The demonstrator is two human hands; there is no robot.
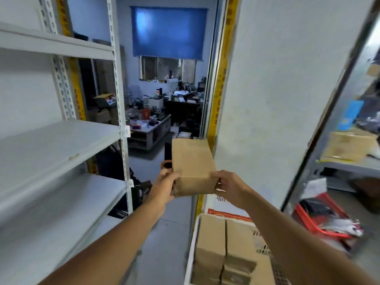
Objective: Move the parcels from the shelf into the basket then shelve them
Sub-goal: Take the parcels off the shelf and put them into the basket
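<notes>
1. I have one cardboard parcel [193,165] raised in front of me, gripped at its near end by both hands, clear of every surface.
2. My left hand [164,187] curls round the parcel's near left corner, fingers wrapped against its side and underside.
3. My right hand [228,187] pinches the near right corner, thumb on top by the flap edge and fingers bent round the end face.
4. The parcel lies roughly level, its long side pointing away from me, its top flap seam running crosswise just ahead of my thumbs.
5. Below my right forearm sits a white basket [190,251] holding more brown parcels [211,237], packed side by side and touching; I can see at least four.
6. To the left of my left arm stands a white metal shelf [57,140] with several bare tiers, the nearest level with my hands.
7. To the right of my right hand is a white panel [287,89], and beyond it a red crate [320,223] on the floor with dark and pale items inside, too blurred to name.
8. Straight past the parcel, well away from my hands, is a cluttered room with a blue blind [168,31] over a window.
</notes>
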